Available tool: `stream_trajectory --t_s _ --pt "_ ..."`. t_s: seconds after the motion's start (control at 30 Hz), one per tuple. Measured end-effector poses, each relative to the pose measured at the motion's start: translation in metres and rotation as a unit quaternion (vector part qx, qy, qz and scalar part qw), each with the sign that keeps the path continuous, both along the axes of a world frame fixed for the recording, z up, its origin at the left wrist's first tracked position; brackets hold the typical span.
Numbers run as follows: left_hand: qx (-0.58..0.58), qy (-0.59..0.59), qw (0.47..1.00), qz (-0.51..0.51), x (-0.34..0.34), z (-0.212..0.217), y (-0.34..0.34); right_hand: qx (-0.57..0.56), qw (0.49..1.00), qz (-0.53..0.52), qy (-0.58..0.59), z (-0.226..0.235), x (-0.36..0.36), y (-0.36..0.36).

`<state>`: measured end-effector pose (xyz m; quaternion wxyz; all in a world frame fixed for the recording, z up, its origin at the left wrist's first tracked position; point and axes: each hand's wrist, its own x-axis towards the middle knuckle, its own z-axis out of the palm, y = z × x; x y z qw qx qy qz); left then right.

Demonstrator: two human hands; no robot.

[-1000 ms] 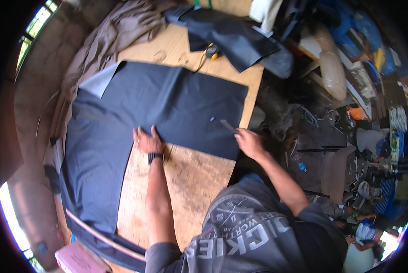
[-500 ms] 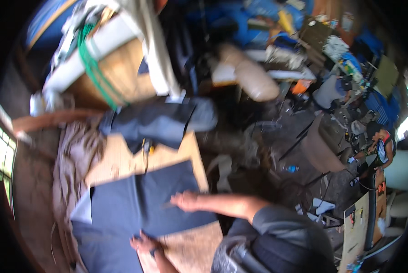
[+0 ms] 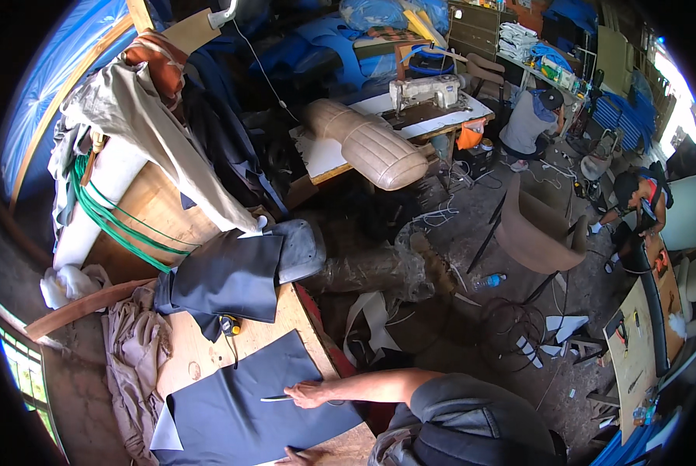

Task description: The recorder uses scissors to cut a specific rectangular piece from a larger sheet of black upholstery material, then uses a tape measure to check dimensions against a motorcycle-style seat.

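A dark navy sheet [image 3: 231,408] lies spread on a wooden table [image 3: 200,353] at the lower left. My right hand [image 3: 311,394] rests on the sheet's right part, shut on a slim pointed tool [image 3: 274,398] whose tip points left across the sheet. Only the fingertips of my left hand [image 3: 290,453] show at the bottom edge, lying on the sheet's near edge with nothing in them. My right forearm comes in from the lower right.
A yellow tape measure [image 3: 230,326] and folded dark material [image 3: 224,283] lie at the table's far end, with beige cloth [image 3: 130,349] to the left. Beyond are a tan seat cushion [image 3: 371,144], a sewing machine [image 3: 426,92], a chair [image 3: 538,225] and two people [image 3: 530,116] working.
The view has swung up and to the right, from the table top toward the workshop. Both hands stay on the navy sheet, and the left hand has slid almost out of view.
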<state>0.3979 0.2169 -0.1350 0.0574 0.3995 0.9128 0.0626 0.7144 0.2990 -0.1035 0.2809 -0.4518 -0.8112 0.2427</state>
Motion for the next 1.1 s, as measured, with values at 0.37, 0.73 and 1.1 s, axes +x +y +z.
stream_trajectory --t_s 0.37,0.73,1.1 --pt "0.179 -0.260 0.946 0.072 0.069 0.074 0.022 -0.252 0.899 -0.185 0.308 0.060 0.141 -0.119" --pt "0.200 -0.761 0.608 -0.105 0.010 0.117 0.045 -0.261 0.856 -0.401 0.194 0.048 0.226 -0.210" --pt "0.271 -0.473 0.814 -0.202 -0.094 0.303 0.128 -0.274 0.839 -0.406 0.235 0.073 0.207 -0.303"
